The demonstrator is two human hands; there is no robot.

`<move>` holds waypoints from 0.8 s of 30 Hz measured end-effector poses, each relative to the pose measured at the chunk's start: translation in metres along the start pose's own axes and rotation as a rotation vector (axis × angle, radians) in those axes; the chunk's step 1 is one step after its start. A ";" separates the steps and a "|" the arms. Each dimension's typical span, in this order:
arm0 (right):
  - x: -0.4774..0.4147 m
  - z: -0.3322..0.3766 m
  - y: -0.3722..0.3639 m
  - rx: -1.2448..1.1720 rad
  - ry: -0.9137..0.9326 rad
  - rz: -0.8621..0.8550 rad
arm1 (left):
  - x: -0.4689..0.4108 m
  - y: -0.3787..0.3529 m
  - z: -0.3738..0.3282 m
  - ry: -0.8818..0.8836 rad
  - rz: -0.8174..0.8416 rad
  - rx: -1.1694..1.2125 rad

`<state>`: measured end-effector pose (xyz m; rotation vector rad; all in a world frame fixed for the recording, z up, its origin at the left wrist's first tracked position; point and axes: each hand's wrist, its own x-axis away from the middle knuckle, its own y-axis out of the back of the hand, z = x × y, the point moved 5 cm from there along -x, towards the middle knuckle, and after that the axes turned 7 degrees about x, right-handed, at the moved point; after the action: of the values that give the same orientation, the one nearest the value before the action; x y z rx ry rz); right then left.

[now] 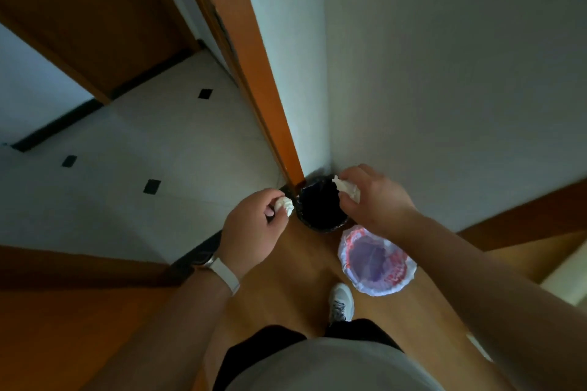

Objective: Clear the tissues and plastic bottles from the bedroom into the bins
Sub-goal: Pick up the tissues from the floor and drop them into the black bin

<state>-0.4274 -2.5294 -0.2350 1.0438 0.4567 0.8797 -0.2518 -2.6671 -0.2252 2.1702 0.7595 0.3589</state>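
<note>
A black-lined bin [320, 221] stands on the wooden floor in the corner by the door frame. My left hand [251, 228] pinches a crumpled white tissue [285, 205] just left of the bin's rim. My right hand [368, 197] grips a second crumpled tissue [347, 188] over the bin's right edge. A second bin [376, 260] with a white and red-patterned liner stands right of the black one, nearer to me.
An orange door frame [254, 73] rises from the corner, with a white wall [444, 73] to its right. Pale tiled floor [143, 143] with small black squares lies beyond the doorway at left. My white shoe [340, 301] stands just before the bins.
</note>
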 end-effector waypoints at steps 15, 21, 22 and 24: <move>-0.034 -0.070 -0.057 -0.098 -0.390 -0.016 | -0.121 -0.071 0.037 -0.136 0.281 0.029; -0.067 -0.074 -0.115 -0.118 -0.558 0.028 | -0.171 -0.109 0.096 -0.120 0.430 0.065; -0.073 -0.076 -0.126 -0.109 -0.595 0.050 | -0.178 -0.116 0.108 -0.107 0.448 0.075; -0.083 -0.080 -0.150 -0.084 -0.664 0.096 | -0.192 -0.131 0.132 -0.084 0.492 0.083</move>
<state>-0.4715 -2.5849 -0.4103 1.2134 -0.1872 0.5805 -0.3913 -2.7994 -0.4111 2.4216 0.1861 0.4862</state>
